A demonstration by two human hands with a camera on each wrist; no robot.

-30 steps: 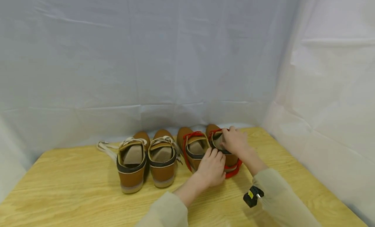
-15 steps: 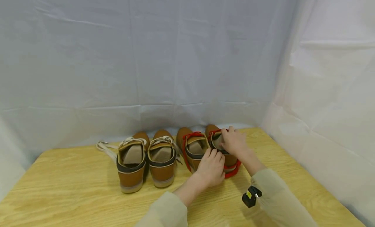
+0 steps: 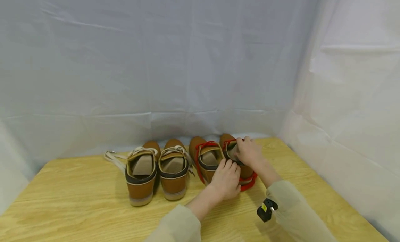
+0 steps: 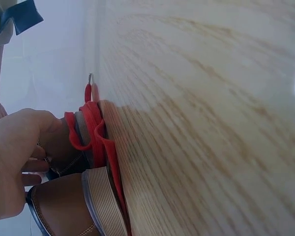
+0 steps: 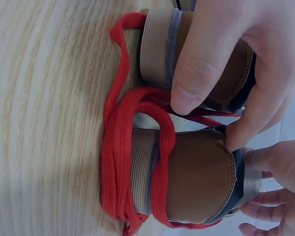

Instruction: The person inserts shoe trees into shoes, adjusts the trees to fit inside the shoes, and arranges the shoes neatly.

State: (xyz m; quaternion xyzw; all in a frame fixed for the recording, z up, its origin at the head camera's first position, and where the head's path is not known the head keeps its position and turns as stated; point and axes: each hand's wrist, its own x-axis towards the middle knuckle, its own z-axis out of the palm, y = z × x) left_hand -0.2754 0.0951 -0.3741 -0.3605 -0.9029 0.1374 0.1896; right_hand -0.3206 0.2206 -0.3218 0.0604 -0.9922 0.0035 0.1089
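Note:
In the head view, two brown shoes with red laces stand side by side. My left hand (image 3: 225,179) is behind them, its fingers on the collar and heel of the rightmost red-laced shoe (image 5: 199,174). The thumb lies by that heel, beside the red lace (image 5: 120,162) wrapped around it. My right hand (image 3: 250,151) holds the right side of the same shoe's opening, thumb toward the inside; its fingertips are partly hidden. The other red-laced shoe (image 3: 208,157) stands just left, touched by no visible grip.
Two brown shoes with cream laces, a left one (image 3: 140,191) and a right one (image 3: 173,184), stand further left; a loose cream lace (image 3: 115,159) trails beside them. The wooden table (image 3: 78,200) meets a pale sheet (image 3: 168,68) behind and another on the right.
Both hands keep their places on the rightmost shoe, and the shoes have not visibly moved. The right forearm has shifted very slightly left.

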